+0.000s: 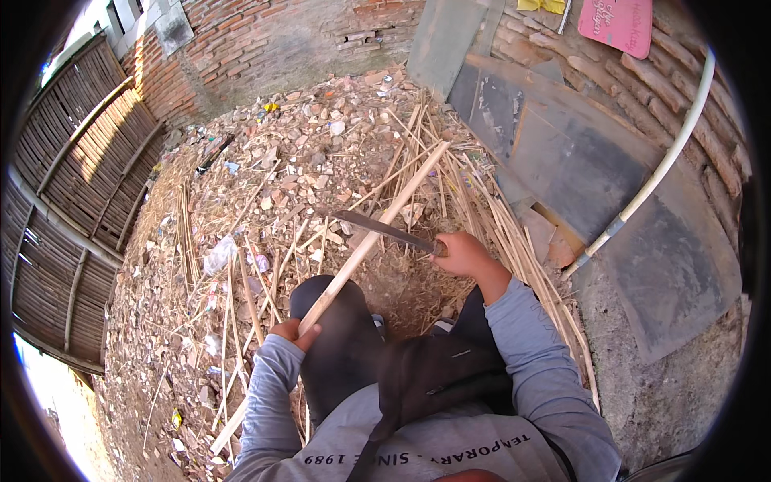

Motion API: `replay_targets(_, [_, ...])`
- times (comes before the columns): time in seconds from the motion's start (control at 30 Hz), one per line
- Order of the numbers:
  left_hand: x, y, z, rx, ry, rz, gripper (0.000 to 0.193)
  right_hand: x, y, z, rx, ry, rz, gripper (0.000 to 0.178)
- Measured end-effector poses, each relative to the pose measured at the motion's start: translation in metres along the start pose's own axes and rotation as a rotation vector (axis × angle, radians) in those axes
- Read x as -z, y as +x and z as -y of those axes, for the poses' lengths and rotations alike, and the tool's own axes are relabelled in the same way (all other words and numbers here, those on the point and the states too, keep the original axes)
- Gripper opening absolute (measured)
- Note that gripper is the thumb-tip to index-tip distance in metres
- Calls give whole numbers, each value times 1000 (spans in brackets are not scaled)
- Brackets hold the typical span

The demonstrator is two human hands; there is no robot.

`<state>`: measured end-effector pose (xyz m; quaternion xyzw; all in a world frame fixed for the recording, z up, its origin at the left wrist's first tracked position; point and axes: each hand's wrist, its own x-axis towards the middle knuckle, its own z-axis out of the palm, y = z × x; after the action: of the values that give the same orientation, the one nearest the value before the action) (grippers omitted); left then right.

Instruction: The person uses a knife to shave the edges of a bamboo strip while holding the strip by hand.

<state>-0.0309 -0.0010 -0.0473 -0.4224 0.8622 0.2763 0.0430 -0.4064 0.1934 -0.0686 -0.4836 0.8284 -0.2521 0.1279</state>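
Note:
My left hand (296,332) is closed around a long, pale split-bamboo strip (377,226). The strip slants up and away to the right across my left knee, and its lower end comes out beneath my left forearm. In my right hand (463,255) is the handle of a machete (377,225) with a dark, worn blade. That blade points left and crosses the strip about midway, seemingly touching its surface. Its tip lies just left of the strip.
Several thin bamboo strips (504,229) lie in a pile to the right, more (241,301) to the left. Rubble (305,161) and litter cover the ground. Dark panels (562,153) and a pale pole (654,177) lean at right. A bamboo fence (76,169) stands left, a brick wall (281,48) behind.

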Motion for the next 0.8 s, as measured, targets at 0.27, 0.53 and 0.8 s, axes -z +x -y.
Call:
replay_targets(0.27, [0, 0, 1, 9, -44, 8, 61, -4, 2, -8, 76, -7, -67, 30])
replay_targets(0.53, [1, -3, -6, 10, -50, -7, 60, -2, 3, -7, 39, 0, -49, 33])
replay_targets(0.8, [-3, -1, 1, 4, -70, -21, 58, -7, 4, -9, 23, 20, -21, 33])
